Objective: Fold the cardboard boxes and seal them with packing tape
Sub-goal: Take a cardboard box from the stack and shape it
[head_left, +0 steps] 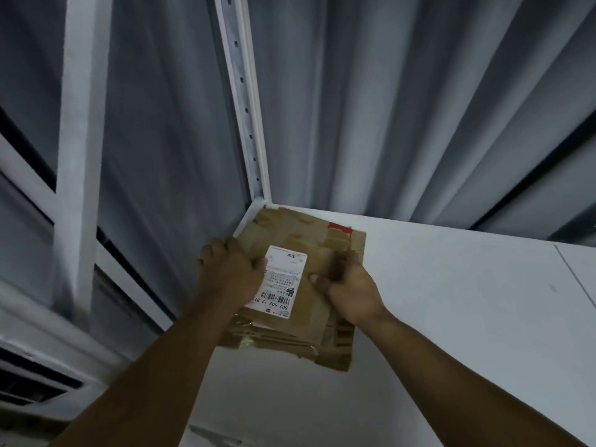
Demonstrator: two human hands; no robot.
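Observation:
A stack of flattened brown cardboard boxes (303, 233) lies in the far left corner of a white shelf (451, 285). The top piece carries a white shipping label (282, 279) with barcodes and old tape strips. My left hand (225, 269) grips the stack's left edge, thumb on the label. My right hand (350, 285) holds the right side, thumb on top and fingers curled over the cardboard. The near end of the stack juts past the shelf's front edge. No tape roll is in view.
A white perforated shelf post (248, 124) rises from the corner behind the stack. Grey curtains (403, 108) hang behind the shelf. White frame bars (80, 156) stand at the left. A vent grille (32, 385) sits at the lower left.

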